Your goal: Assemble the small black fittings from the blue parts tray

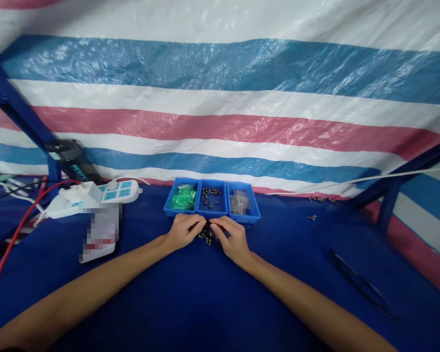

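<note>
Blue plastic bins point(211, 214): three, one row. Left hand point(183, 231) and right hand point(233, 238), fingers curled close; cannot tell whether either holds anything. One pile of small screws point(209, 240) lies between them, before the middle bin.

A striped tarp point(220, 128) in white, blue and red hangs behind the blue desk point(190, 303), with a blue frame point(29, 113) at either side. At the back left, a dark bottle point(73, 160) leans at a tilt behind a white power strip point(127, 193). A phone point(101, 233), its face pixelated, lies in front of the strip. A red cable point(8, 248) curves down the left edge; a pale cord point(355, 181) crosses the right side.
</note>
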A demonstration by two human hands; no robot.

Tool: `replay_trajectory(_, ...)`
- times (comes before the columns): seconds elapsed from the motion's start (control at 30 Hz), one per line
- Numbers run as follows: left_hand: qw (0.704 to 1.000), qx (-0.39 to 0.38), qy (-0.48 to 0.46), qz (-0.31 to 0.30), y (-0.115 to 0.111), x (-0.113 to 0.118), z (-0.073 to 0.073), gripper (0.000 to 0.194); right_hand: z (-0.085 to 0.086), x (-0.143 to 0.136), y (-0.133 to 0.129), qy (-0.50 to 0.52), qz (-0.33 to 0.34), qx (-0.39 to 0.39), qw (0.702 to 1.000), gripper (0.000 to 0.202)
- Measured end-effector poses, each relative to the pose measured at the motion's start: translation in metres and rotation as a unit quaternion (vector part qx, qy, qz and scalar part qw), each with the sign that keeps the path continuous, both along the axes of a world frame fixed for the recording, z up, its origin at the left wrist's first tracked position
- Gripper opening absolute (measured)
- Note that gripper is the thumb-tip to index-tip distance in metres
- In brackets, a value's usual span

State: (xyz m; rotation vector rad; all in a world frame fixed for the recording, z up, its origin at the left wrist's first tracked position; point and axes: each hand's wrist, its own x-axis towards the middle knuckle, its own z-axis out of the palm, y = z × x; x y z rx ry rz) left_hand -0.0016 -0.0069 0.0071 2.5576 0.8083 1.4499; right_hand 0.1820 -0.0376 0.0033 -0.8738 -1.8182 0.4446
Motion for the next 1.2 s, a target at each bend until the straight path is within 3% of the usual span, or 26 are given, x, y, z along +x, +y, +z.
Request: replay_trajectory(1.2, 1.0, -0.013, -0.003, -0.009, 0.002, -0.0002, -0.0047, 0.011, -0.0003, 0.0022, -0.0027, -0.036, 0.019, -0.003, 0.999, 0.017)
